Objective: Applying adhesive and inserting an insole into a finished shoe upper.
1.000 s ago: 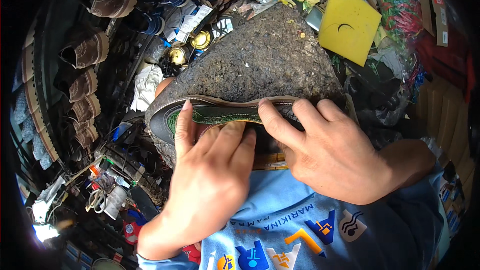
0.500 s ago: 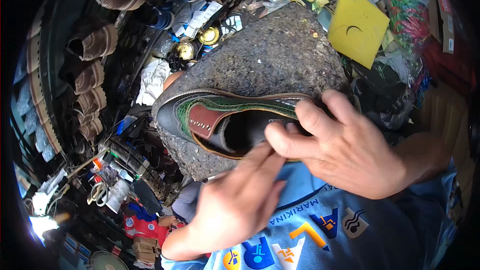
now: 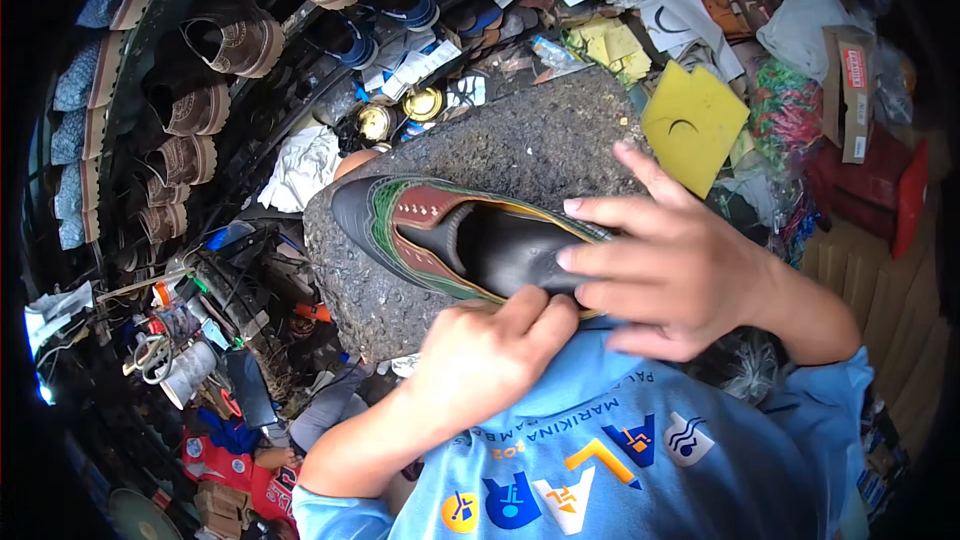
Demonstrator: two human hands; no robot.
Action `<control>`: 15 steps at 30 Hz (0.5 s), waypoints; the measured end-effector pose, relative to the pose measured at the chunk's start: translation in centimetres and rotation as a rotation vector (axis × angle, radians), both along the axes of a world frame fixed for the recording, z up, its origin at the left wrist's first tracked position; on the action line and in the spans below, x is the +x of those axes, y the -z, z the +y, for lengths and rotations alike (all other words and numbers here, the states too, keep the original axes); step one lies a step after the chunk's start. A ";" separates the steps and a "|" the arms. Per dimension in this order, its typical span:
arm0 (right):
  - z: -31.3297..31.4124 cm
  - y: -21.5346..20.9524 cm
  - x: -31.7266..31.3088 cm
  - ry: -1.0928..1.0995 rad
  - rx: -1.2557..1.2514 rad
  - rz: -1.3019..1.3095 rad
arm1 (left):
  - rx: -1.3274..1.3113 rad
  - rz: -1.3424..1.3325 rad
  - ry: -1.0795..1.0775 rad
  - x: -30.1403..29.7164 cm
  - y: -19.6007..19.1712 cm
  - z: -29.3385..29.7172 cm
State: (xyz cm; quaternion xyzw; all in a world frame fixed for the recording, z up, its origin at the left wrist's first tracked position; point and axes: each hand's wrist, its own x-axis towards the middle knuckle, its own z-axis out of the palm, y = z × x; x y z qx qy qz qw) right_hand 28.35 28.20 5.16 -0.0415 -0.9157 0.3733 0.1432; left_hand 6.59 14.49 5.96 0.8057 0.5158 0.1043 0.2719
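Observation:
A leather shoe (image 3: 375, 225) in black, green and reddish brown rests on a big rough stone (image 3: 510, 145), its toe to the left and its dark opening facing up. White dots line the eyelet flaps, and no lace shows. My left hand (image 3: 490, 345) is closed on the near rim of the shoe, fingers bent over the edge by the heel. Over the heel end, my right hand (image 3: 680, 270) has its fingers spread apart and slightly blurred. These fingers hide the heel, and whether they touch it is unclear.
Brown shoes (image 3: 235, 35) fill racks at the left and top. Beyond the stone lie yellow sheets (image 3: 695, 125), papers and gold-coloured tins (image 3: 375, 122). A cardboard box (image 3: 848, 90) stands at the right. Scissors (image 3: 150, 355) and clutter sit lower left, beside a person in red (image 3: 215, 460).
The shoe has tipped so more of its inside shows. My right fingers have gone from bent in at the opening to spread; my left fingers have curled onto the rim. The view has shifted.

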 end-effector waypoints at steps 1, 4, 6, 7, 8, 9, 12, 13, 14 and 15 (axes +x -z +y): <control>0.7 0.2 0.6 0.077 -0.151 0.074 | 0.019 -0.008 0.035 -1.0 -0.7 0.3; -0.4 4.6 -1.5 0.849 -1.222 0.229 | 0.122 -0.067 0.203 -3.4 -2.1 1.6; 0.1 8.9 -3.1 0.504 -1.824 0.086 | 0.220 -0.062 0.308 -3.2 -2.9 2.2; -0.2 9.7 -4.8 0.391 -1.927 0.214 | 0.228 -0.066 0.319 -3.1 -3.3 2.3; -0.6 10.7 -6.6 0.270 -2.028 0.345 | 0.156 0.008 0.341 -3.1 -3.7 2.2; -0.7 12.2 -7.7 0.148 -1.975 0.433 | 0.085 0.085 0.361 -3.0 -4.3 1.9; -0.1 13.0 -8.7 0.346 -1.810 0.556 | -0.165 0.093 0.105 -2.1 -6.3 -0.8; 0.1 13.1 -8.6 0.366 -1.837 0.608 | -0.302 0.095 0.088 -2.3 -7.0 -0.7; 0.0 12.9 -8.2 0.345 -1.845 0.614 | -0.303 0.093 0.086 -2.3 -6.4 -0.9; 0.1 13.4 -8.2 0.360 -1.797 0.603 | -0.299 0.033 -0.007 -2.0 -5.6 -1.1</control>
